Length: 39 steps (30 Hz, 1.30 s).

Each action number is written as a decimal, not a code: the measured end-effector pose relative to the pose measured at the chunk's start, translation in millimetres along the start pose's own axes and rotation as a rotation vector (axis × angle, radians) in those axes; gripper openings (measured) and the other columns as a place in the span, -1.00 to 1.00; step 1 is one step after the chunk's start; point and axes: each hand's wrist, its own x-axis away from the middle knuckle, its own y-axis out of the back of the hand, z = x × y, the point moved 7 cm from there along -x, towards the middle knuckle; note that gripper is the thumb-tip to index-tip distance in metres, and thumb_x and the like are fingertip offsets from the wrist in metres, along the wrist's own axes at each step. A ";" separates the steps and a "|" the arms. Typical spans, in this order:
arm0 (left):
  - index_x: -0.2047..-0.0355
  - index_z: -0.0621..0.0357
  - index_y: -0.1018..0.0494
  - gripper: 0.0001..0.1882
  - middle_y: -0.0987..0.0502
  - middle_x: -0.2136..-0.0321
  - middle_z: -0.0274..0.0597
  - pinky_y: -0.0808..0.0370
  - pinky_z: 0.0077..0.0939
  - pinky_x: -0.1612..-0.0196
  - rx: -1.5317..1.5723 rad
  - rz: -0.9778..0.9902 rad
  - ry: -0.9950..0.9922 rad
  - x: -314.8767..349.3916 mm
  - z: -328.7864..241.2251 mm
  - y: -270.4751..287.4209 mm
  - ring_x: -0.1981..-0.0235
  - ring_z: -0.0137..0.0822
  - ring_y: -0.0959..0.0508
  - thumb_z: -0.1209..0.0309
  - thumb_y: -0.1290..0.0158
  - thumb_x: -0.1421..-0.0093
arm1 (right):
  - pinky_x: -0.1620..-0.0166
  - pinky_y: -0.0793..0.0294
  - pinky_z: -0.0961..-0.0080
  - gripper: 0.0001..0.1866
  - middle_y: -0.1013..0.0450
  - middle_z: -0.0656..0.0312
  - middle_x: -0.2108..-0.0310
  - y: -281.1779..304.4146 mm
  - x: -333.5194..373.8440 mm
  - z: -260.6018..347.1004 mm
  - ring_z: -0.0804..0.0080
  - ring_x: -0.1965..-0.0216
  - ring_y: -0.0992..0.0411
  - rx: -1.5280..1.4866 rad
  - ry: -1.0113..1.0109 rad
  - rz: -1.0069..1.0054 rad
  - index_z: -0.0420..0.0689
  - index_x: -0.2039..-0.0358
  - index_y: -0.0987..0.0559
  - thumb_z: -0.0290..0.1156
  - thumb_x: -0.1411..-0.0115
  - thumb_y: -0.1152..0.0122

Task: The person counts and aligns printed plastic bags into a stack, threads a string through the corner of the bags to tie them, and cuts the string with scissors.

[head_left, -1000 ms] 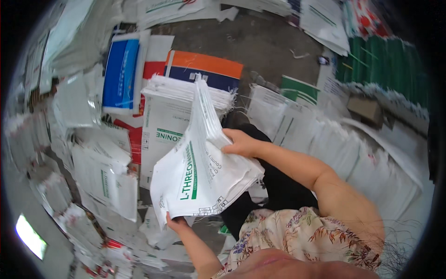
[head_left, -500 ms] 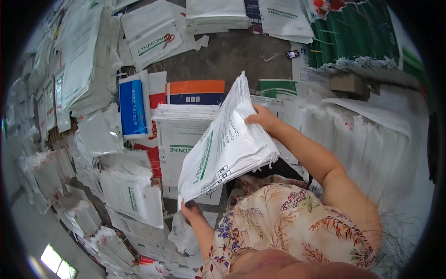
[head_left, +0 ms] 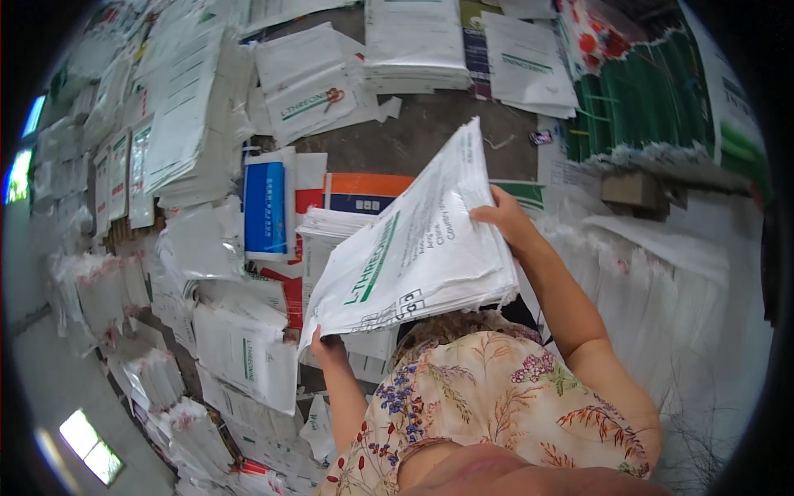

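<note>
I hold a thick bundle of flat white woven sacks (head_left: pixel 413 248) with green and black print, tilted up in front of my chest. My left hand (head_left: pixel 327 347) grips its lower left corner from beneath. My right hand (head_left: pixel 504 217) clasps the upper right edge, fingers curled over the stacked layers. Just behind the bundle lies a pile of similar white sacks (head_left: pixel 331 236) on the floor. My floral shirt fills the lower middle of the view.
Stacks of white sacks (head_left: pixel 248 355) crowd the left side and the far edge. A blue sack (head_left: pixel 265 207) and an orange-topped one (head_left: pixel 368 192) lie ahead. Green-striped sacks (head_left: pixel 645 107) and a small brown box (head_left: pixel 633 190) sit far right. Bare grey floor (head_left: pixel 413 140) shows ahead.
The bundle has been lifted higher and spread wider between both hands. The view has risen and tipped forward, showing more of the far stacks.
</note>
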 end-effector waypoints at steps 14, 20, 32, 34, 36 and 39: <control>-0.19 0.41 -0.19 -0.41 -0.33 -0.16 0.13 -0.33 -0.06 -0.26 0.033 -0.286 -0.027 -121.8 100.4 -218.9 -0.19 0.05 -0.36 0.62 0.06 -0.10 | 0.12 -0.53 0.41 -0.46 -0.49 0.04 0.17 123.4 -262.6 114.5 0.30 0.23 -0.52 -0.001 -0.172 0.003 -0.38 -0.02 -0.38 -0.53 0.03 -0.19; -0.19 0.36 -0.20 -0.39 -0.37 -0.14 0.09 -0.36 -0.06 -0.24 0.050 -0.218 0.019 -175.0 113.6 -318.9 -0.16 0.04 -0.39 0.65 0.03 -0.08 | 0.13 -0.53 0.42 -0.47 -0.49 0.05 0.19 143.8 -334.6 207.8 0.31 0.26 -0.52 0.032 -0.147 -0.036 -0.37 -0.01 -0.39 -0.53 0.03 -0.20; -0.12 0.37 -0.28 -0.47 -0.43 -0.08 0.10 -0.38 -0.09 -0.22 0.016 -0.103 0.189 -417.7 38.0 -479.2 -0.12 0.05 -0.43 0.66 0.04 -0.07 | 0.10 -0.52 0.43 -0.48 -0.49 0.04 0.15 51.4 -462.4 293.7 0.30 0.22 -0.52 -0.028 -0.043 -0.174 -0.36 -0.02 -0.40 -0.55 0.02 -0.17; -0.05 0.40 -0.33 -0.55 -0.47 -0.02 0.12 -0.42 -0.07 -0.17 0.017 -0.081 0.269 -491.2 28.4 -515.6 -0.07 0.07 -0.47 0.63 0.05 -0.09 | 0.07 -0.50 0.44 -0.49 -0.48 0.05 0.14 25.3 -494.4 304.6 0.30 0.19 -0.51 -0.038 0.016 -0.228 -0.36 -0.02 -0.40 -0.57 0.01 -0.16; -0.01 0.38 -0.36 -0.55 -0.49 0.05 0.13 -0.47 -0.05 -0.13 -0.125 -0.071 0.291 -572.3 33.8 -563.3 0.00 0.07 -0.50 0.62 0.00 -0.06 | 0.06 -0.50 0.45 -0.51 -0.48 0.06 0.15 0.5 -534.1 309.7 0.31 0.19 -0.50 -0.039 0.063 -0.313 -0.35 -0.01 -0.39 -0.57 -0.01 -0.16; 0.11 0.25 -0.43 -0.69 -0.53 0.17 0.04 -0.56 -0.10 0.01 -0.162 -0.070 0.306 -708.4 -2.6 -627.3 0.14 0.01 -0.56 0.58 -0.01 -0.08 | 0.06 -0.49 0.46 -0.55 -0.47 0.09 0.17 -54.5 -590.6 328.8 0.33 0.19 -0.48 -0.073 0.137 -0.375 -0.33 0.01 -0.39 -0.57 -0.04 -0.17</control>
